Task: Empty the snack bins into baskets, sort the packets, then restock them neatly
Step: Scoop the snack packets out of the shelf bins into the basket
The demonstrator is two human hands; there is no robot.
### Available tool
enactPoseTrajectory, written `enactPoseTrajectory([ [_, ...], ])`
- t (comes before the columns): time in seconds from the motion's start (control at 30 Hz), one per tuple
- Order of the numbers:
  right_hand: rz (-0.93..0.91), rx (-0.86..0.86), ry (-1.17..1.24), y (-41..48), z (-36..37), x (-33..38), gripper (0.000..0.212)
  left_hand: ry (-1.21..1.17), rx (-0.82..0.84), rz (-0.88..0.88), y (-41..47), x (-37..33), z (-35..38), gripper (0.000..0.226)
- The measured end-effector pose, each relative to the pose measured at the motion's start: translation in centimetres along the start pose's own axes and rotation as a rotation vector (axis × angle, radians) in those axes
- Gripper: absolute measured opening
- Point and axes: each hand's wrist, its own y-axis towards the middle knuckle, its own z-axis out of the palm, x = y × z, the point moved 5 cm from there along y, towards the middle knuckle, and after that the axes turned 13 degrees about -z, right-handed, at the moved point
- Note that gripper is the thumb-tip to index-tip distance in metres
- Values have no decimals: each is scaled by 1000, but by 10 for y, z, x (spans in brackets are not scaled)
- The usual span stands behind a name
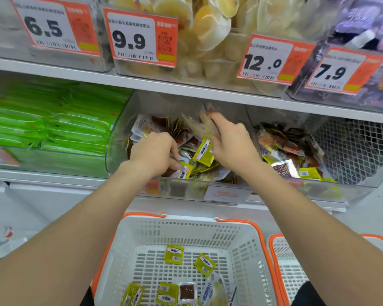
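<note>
Left grip: the left hand (155,151) has its fingers curled down round a few small packets (205,151), clamped on them near the front of the heap.
Right grip: the right hand (230,142) pinches a pale packet (197,124) at its fingertips, deeper in.
Task's thing: the loose heap lies in the clear bin (117,138), directly under and between both grips.
Pale packet's long axis: it runs away from the right grip, up and to the left toward the bin's back wall.
Key relation: the white basket (241,235) sits below both grips and nearer the person, mouth up, so I judge the carry goes back over the bin's front lip, then down.
Nearer hand: the left grip is closer to that lip.
Second basket (281,257): below, just right of the right forearm.
</note>
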Motion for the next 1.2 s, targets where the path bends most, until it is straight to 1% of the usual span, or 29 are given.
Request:
enactPoseTrajectory([
  [0.07,-60,-31,73,-13,-13,12,67,-55,-81,31,-9,-6,-10,17],
  [0.17,-135,-142,167,-41,-36,37,68,-268,-236,54,-29,-9,-25,15],
  [0.3,-117,-454,273,-82,-78,64,57,-538,-468,53,-65,-3,-42,15],
  [0.37,-86,-530,386,-103,-92,77,52,-646,-534,33,-87,4,-49,16],
  [0.4,-76,-525,442,-113,-94,83,49,-649,-520,25,-96,6,-51,18],
  [0.43,-68,-486,487,-124,-91,86,48,-620,-470,28,-103,8,-52,20],
  [0.5,-37,-322,487,-142,-72,87,46,-516,-288,77,-115,8,-49,23],
  [0.57,-26,-94,444,-154,-50,82,45,-395,-70,167,-125,6,-42,24],
  [0.63,-68,135,399,-163,-32,75,48,-277,128,253,-133,5,-29,25],
  [0.7,-84,396,357,-176,-11,71,51,-137,295,291,-139,7,-8,24],
  [0.73,-80,515,350,-184,0,70,55,-69,370,292,-141,8,4,24],
  [0.8,-72,718,318,-199,22,70,74,11,534,259,-143,11,22,27],
  [0.83,-62,797,280,-203,28,70,81,78,586,258,-144,11,28,31],
  [0.87,-52,846,235,-202,32,70,84,167,585,275,-142,10,30,35],
  [0.9,-56,856,193,-196,29,71,82,223,544,291,-139,9,29,34],
  [0.93,-87,814,174,-187,23,73,72,213,459,298,-134,5,24,30],
  [0.97,-137,709,178,-175,15,76,52,144,346,283,-128,2,15,24],
  [1.0,-181,562,210,-163,4,80,30,42,210,256,-120,0,4,18],
  [1.03,-189,402,262,-150,-8,82,19,-58,67,212,-110,0,-8,15],
  [1.1,-92,101,350,-126,-25,75,17,-184,-172,88,-89,6,-29,17],
  [1.13,-48,-21,360,-113,-31,70,18,-185,-258,40,-78,10,-35,20],
  [1.17,-25,-101,344,-99,-34,65,19,-134,-307,11,-66,12,-39,23],
  [1.2,-10,-131,314,-84,-31,57,21,-37,-305,-30,-54,13,-38,25],
])
